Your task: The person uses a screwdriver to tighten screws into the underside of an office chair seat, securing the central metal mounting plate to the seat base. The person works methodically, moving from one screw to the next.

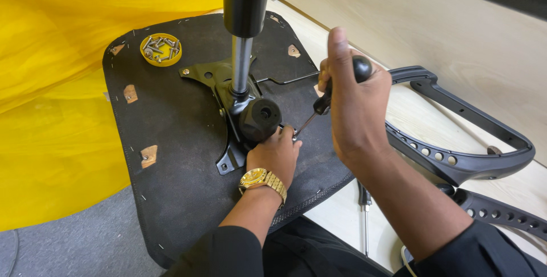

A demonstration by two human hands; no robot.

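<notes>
While right hand (353, 109) fists the black-handled screwdriver (336, 92), shaft angled down-left, left hand (276, 154) closes fingers at its tip beside the black metal mechanism plate (228, 92). Upturned seat base (176, 140), dark felt, sits centre; yellow screw cup (161, 49) well apart, armrest frame (456, 151) close right.

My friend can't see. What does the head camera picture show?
A right hand works a black-handled screwdriver at the metal bracket under an upturned black chair seat, while the left hand steadies it. A yellow cap of screws sits on the seat.
</notes>
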